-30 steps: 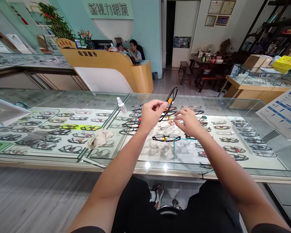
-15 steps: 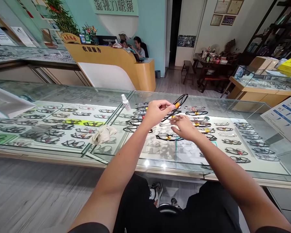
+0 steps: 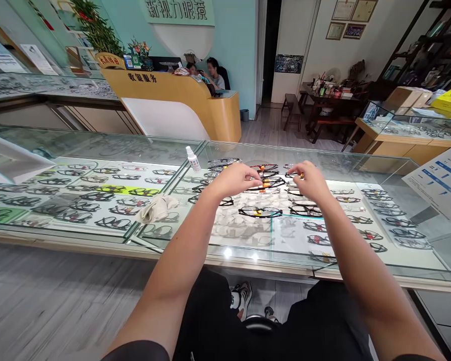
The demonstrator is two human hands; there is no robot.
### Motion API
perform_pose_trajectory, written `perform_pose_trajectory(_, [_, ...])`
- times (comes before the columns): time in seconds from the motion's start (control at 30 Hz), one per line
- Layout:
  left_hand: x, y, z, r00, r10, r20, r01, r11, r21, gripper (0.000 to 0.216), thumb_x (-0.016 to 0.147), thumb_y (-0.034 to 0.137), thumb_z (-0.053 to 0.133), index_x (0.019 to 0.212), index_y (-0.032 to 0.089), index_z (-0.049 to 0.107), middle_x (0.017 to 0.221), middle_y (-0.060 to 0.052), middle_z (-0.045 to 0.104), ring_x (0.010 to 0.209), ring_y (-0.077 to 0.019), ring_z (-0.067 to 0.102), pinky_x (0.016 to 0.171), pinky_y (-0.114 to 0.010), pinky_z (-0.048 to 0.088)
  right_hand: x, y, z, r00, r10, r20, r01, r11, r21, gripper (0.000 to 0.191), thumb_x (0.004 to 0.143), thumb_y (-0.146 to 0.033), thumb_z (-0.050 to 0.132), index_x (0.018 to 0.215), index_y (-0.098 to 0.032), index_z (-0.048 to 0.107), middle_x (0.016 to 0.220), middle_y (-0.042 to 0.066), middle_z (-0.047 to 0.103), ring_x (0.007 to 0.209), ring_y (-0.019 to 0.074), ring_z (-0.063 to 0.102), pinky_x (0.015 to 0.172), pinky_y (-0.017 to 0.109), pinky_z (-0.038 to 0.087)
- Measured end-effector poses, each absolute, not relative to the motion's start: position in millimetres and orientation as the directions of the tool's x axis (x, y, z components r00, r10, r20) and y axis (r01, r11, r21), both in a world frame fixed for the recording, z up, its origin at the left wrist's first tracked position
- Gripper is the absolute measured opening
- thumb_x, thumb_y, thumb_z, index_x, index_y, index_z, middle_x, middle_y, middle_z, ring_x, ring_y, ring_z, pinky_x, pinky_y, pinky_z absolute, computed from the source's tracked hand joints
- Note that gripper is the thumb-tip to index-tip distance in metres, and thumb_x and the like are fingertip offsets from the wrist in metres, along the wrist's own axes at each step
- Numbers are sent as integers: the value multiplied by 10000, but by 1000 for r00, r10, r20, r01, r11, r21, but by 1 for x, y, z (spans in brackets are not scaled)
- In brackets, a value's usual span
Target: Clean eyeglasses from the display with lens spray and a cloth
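My left hand (image 3: 239, 179) is closed at the left end of a pair of black-rimmed eyeglasses (image 3: 272, 184) with an orange tag, low over the glass counter. Its fingertips hide that end of the frame. To the right, my right hand (image 3: 308, 181) hovers over another row of eyeglasses, its thumb and fingers apart. Part of a dark frame with an orange tag shows between those fingers; contact is unclear. Nearer me lies a black pair of eyeglasses (image 3: 260, 212) with a yellow tag. More frames lie behind and beside both hands.
The glass counter (image 3: 244, 254) holds several rows of eyeglasses. A white spray bottle (image 3: 193, 159) and a crumpled beige cloth (image 3: 157, 208) stand left of my hands. A printed sign (image 3: 441, 183) leans at the right. Two people sit behind the wooden reception desk (image 3: 221, 118).
My left hand has lowered the black eyeglasses from a raised, tilted position to level, low over the counter. My right hand has moved right and away from me, off the middle row.
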State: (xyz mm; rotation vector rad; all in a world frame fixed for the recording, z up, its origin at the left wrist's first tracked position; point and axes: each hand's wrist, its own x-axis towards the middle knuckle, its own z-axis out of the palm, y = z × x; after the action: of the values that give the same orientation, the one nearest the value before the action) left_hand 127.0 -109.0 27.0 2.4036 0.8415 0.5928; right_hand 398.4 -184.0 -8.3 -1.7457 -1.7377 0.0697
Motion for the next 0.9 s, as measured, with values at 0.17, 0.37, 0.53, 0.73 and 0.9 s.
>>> perform_pose_trajectory(0.17, [142, -107, 11, 794, 607, 31, 533, -720, 445, 155, 835, 391, 761, 851, 286, 873, 873, -35, 817, 754, -214, 667, 631, -300, 327, 414, -186, -3, 242, 851, 466, 816, 82, -572, 445, 697, 17, 512, 956, -229, 778, 910, 44, 539, 769, 213, 542, 741, 379, 450])
perform_pose_trajectory(0.37, [148, -112, 8, 786, 613, -81, 603, -731, 319, 207, 887, 431, 723, 947, 303, 874, 974, -13, 831, 834, -212, 689, 663, -318, 327, 396, -188, -5, 169, 894, 415, 776, 139, -615, 424, 683, 25, 534, 944, -231, 750, 968, 37, 520, 745, 186, 544, 784, 394, 474])
perform_pose_trajectory(0.53, [147, -111, 7, 789, 606, -105, 605, -736, 303, 224, 865, 467, 739, 929, 303, 877, 925, -29, 810, 820, -226, 673, 674, -330, 316, 394, -188, -4, 171, 899, 404, 739, 154, -656, 394, 675, 16, 559, 932, -227, 733, 987, 31, 514, 715, 172, 557, 782, 406, 511])
perform_pose_trajectory(0.73, [143, -110, 13, 753, 658, -16, 606, -684, 406, 322, 817, 539, 784, 1000, 285, 860, 794, -25, 721, 720, -207, 609, 668, -326, 301, 393, -189, -3, 169, 895, 413, 736, 164, -656, 390, 678, 7, 562, 939, -227, 734, 996, 32, 515, 735, 175, 565, 785, 409, 513])
perform_pose_trajectory(0.9, [145, -108, 11, 727, 678, 109, 568, -683, 459, 266, 844, 406, 773, 1037, 230, 822, 769, -16, 647, 715, -195, 570, 668, -321, 309, 390, -191, -2, 170, 895, 412, 733, 165, -660, 372, 694, -4, 566, 938, -229, 733, 995, 32, 517, 736, 177, 560, 788, 411, 505])
